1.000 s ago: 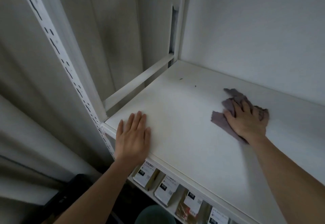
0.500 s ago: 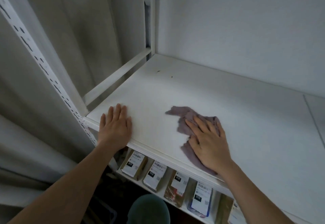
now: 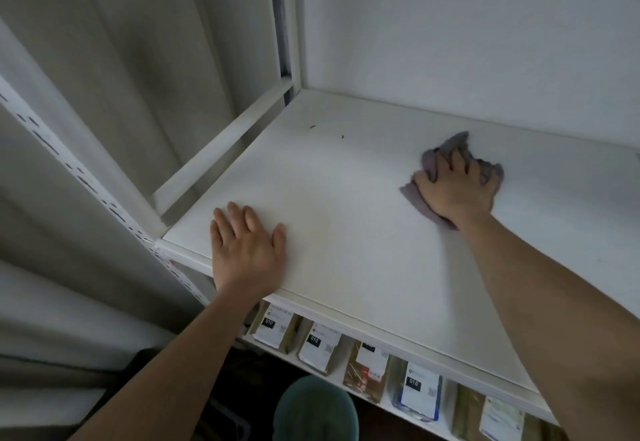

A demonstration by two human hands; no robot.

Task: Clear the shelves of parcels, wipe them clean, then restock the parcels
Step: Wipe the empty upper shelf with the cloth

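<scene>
A bare white shelf (image 3: 346,219) fills the middle of the view, with no parcels on it. My right hand (image 3: 453,187) presses a crumpled grey-purple cloth (image 3: 450,146) flat on the shelf, toward the back right. My left hand (image 3: 246,250) lies flat, palm down and fingers apart, on the shelf's front left corner. Two small dark specks (image 3: 313,126) sit near the back left corner. On the shelf below stand several labelled parcels (image 3: 318,349) in a row, partly hidden by the upper shelf's front edge.
A slotted white upright (image 3: 86,177) rises at the left front, with a cross rail (image 3: 221,142) along the shelf's left side. Grey curtain (image 3: 121,59) hangs at the left, a white back wall (image 3: 467,42) behind. A dark green round object (image 3: 315,409) sits low, below the shelves.
My right hand has slid the cloth from the front middle of the shelf back toward the rear right. My left hand has stayed on the front left corner.
</scene>
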